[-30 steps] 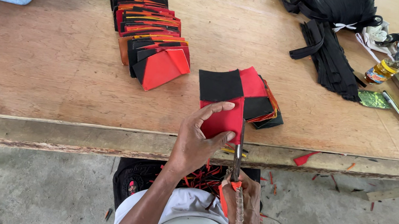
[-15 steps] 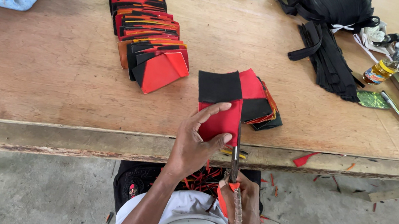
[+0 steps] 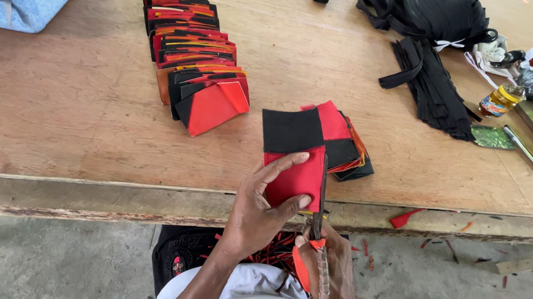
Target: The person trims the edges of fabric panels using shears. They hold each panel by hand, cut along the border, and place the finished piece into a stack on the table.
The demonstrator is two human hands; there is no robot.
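Change: little is altered from the earlier frames; the red-and-black fabric piece (image 3: 295, 158) is kept raised over the table edge (image 3: 128, 202), and the scissors (image 3: 319, 212) are kept along its right side.
Left hand (image 3: 263, 210): raised from below, palm towards the cloth; the lower red half is pinched between thumb and fingers.
Right hand (image 3: 326, 268): held low beside the left, closed around the orange scissor handles, blades pointed upward.
Fabric piece: held upright, black half on top, just in front of a small pile of cut pieces (image 3: 346, 148).
Surroundings: a long row of folded red and black pieces (image 3: 188, 57) is laid to the left; black straps (image 3: 430, 76) are heaped farther right.
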